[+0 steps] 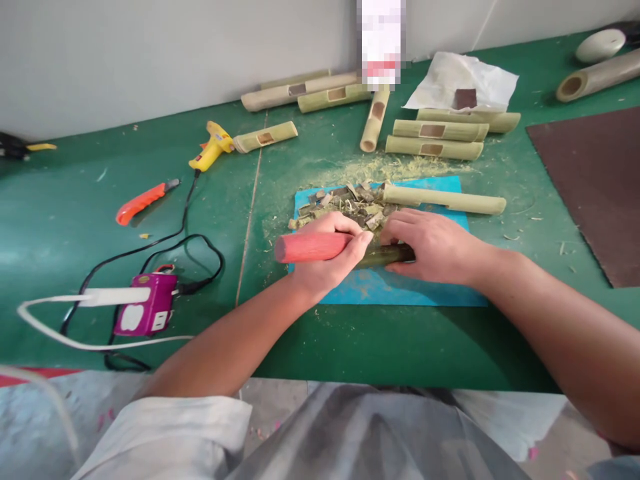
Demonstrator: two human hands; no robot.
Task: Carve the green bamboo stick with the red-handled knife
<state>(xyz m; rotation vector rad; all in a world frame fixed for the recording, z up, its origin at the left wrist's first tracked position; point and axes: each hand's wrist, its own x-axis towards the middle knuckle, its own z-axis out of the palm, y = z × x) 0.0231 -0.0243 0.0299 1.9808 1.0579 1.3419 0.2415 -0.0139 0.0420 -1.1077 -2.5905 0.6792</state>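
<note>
A tool with a thick red handle (315,247) is in my left hand (337,250), its fingers wrapped round the handle's right part; the working end is hidden. Just to the right, my right hand (430,247) grips the right end of a dark green bamboo piece (383,255), which lies over a blue mat (410,293). Behind both hands is a pile of bark chips and shavings (357,203). A pale bamboo tube (445,199) lies across the mat's back right edge.
Notched bamboo tubes (433,147) lie along the back, near white paper (465,83). Leftward are a yellow glue gun (213,148), an orange cutter (143,203) and a purple power adapter (147,305) with loose cables. A brown sheet (595,187) covers the right side.
</note>
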